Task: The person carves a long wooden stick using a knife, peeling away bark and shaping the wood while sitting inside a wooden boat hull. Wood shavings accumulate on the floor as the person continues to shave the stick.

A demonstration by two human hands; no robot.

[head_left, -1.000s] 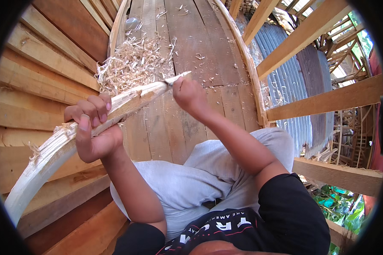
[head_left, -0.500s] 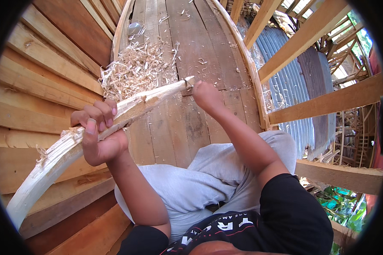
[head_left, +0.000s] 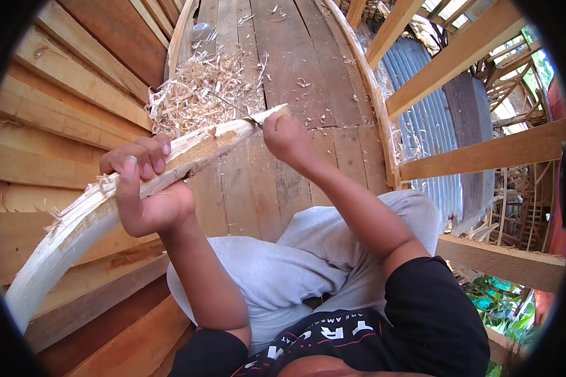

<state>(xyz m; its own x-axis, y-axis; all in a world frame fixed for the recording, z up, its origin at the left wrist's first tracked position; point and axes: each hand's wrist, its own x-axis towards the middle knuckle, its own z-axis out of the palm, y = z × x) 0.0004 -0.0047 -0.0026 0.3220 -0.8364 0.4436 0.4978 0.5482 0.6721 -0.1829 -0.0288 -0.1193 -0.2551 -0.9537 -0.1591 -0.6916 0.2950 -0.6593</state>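
A long pale piece of wood, stripped and rough with fibres, runs from the lower left to a tapered end at the centre. My left hand is closed around its middle, fingers over the top and thumb on the near side. Near the tapered end, my right hand is a closed fist around the handle of a knife. The thin dark blade slants up and left across the wood; its handle is hidden in the fist. Frayed strands stick up from the wood left of my left hand.
Curled wood shavings lie heaped on the plank floor beyond the wood. A clear cup stands behind them. Boards wall the left side; wooden rails and corrugated metal sheets are on the right.
My right hand has moved slightly left along the wood from its tip, and more of the knife blade shows. My left hand keeps its hold, shifting slightly with the wood.
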